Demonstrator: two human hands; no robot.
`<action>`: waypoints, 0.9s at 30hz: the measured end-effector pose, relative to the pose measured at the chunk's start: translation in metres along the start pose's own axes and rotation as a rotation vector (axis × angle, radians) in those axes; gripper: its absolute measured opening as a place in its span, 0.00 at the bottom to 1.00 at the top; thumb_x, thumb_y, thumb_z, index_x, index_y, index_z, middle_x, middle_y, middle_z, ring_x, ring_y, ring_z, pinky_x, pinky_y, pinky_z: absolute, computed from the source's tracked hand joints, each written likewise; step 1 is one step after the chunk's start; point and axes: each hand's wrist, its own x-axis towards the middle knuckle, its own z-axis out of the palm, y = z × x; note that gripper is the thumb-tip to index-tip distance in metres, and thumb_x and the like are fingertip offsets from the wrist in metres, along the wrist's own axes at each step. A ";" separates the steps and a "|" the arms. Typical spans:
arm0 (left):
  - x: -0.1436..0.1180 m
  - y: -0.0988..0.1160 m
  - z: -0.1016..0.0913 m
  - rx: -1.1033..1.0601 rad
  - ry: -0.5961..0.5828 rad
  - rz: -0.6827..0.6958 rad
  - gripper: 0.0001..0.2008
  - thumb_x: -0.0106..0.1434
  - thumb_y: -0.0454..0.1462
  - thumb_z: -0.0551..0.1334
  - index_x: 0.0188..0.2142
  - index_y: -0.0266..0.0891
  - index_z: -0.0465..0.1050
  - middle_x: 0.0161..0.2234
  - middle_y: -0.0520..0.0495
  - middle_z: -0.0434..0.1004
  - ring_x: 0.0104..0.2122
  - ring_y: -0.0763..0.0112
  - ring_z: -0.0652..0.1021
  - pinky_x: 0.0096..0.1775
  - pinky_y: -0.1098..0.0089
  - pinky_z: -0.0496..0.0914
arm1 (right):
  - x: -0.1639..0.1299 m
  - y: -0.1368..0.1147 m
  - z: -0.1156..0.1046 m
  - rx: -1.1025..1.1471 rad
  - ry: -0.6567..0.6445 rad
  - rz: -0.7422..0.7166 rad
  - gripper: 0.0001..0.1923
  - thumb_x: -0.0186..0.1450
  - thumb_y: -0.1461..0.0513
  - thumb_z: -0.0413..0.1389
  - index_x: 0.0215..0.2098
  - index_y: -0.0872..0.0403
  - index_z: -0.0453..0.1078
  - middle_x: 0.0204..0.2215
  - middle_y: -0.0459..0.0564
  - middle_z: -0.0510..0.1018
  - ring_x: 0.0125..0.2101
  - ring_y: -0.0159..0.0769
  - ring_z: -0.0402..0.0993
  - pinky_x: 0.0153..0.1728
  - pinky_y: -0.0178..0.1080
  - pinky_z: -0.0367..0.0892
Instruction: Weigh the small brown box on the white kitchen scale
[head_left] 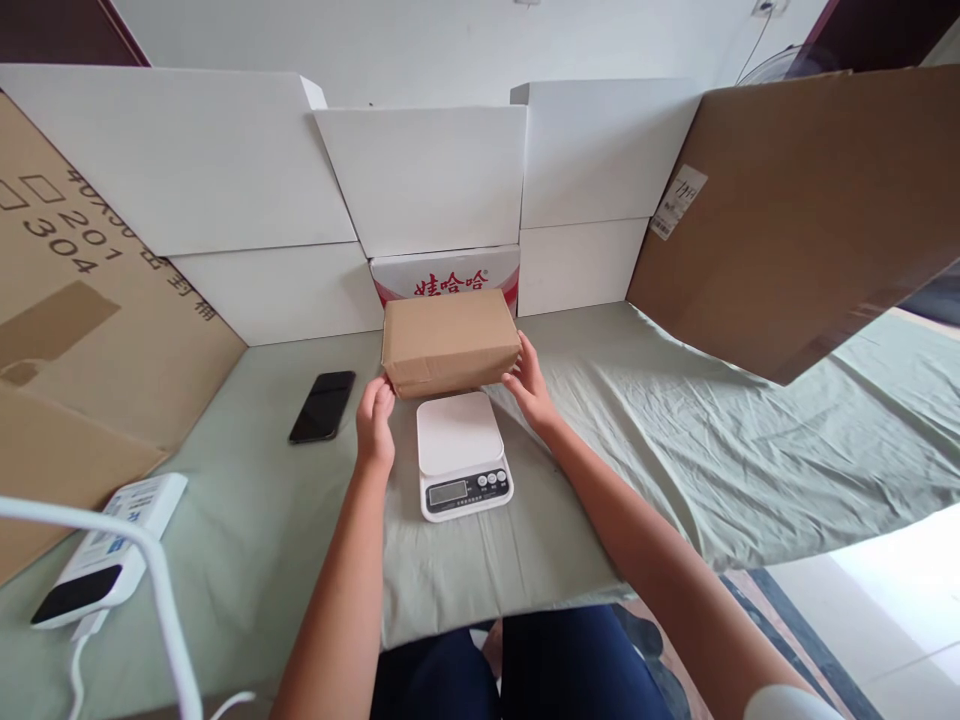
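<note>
A brown cardboard box (451, 340) is gripped at its two ends between my hands, just behind a white kitchen scale (459, 435). My left hand (374, 420) presses on its lower left corner, fingers partly behind it. At the right end, my right hand (531, 383) has its thumb on the near side and its fingers around the corner. The scale's small grey display looks blank, and nothing rests on its plate. Whether the box touches the cloth or hangs slightly above it, I cannot tell. A black phone (322, 407) lies left of my left hand.
White boxes (424, 180) form a wall at the back, with a red-lettered box (450, 270) below. Large cardboard panels stand left (97, 290) and right (795, 200). A power strip (112, 550) and a white cable (161, 580) occupy the near left of the green cloth (675, 450).
</note>
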 end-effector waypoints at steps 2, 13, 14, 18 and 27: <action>-0.018 0.012 -0.004 -0.004 -0.020 0.037 0.37 0.59 0.64 0.65 0.54 0.39 0.77 0.59 0.33 0.78 0.65 0.48 0.74 0.68 0.52 0.64 | -0.011 -0.009 -0.004 -0.045 0.016 -0.031 0.53 0.66 0.34 0.56 0.78 0.42 0.41 0.77 0.57 0.53 0.70 0.53 0.62 0.67 0.57 0.67; -0.124 0.023 -0.050 -0.017 -0.059 0.003 0.38 0.61 0.63 0.64 0.59 0.39 0.75 0.61 0.30 0.77 0.66 0.39 0.73 0.68 0.42 0.62 | -0.101 -0.031 -0.013 -0.137 -0.035 -0.062 0.46 0.69 0.41 0.59 0.77 0.36 0.43 0.73 0.55 0.55 0.73 0.54 0.55 0.68 0.59 0.64; -0.125 0.023 -0.051 -0.014 -0.061 -0.004 0.38 0.61 0.63 0.64 0.60 0.39 0.75 0.61 0.30 0.77 0.66 0.39 0.73 0.68 0.42 0.62 | -0.102 -0.032 -0.012 -0.142 -0.033 -0.062 0.45 0.69 0.41 0.59 0.76 0.36 0.43 0.73 0.56 0.55 0.73 0.54 0.55 0.68 0.59 0.65; -0.122 0.024 -0.049 0.018 -0.076 -0.047 0.40 0.60 0.64 0.64 0.61 0.39 0.74 0.62 0.29 0.76 0.67 0.39 0.71 0.68 0.42 0.62 | -0.101 -0.034 -0.012 -0.164 -0.015 -0.061 0.45 0.69 0.41 0.58 0.76 0.37 0.44 0.72 0.56 0.56 0.71 0.54 0.58 0.67 0.60 0.66; -0.123 0.026 -0.050 0.030 -0.034 -0.027 0.40 0.61 0.64 0.63 0.61 0.39 0.75 0.62 0.29 0.76 0.68 0.39 0.69 0.69 0.42 0.61 | -0.100 -0.042 -0.014 -0.227 0.010 -0.099 0.40 0.70 0.40 0.56 0.75 0.39 0.50 0.69 0.57 0.61 0.68 0.55 0.61 0.64 0.59 0.68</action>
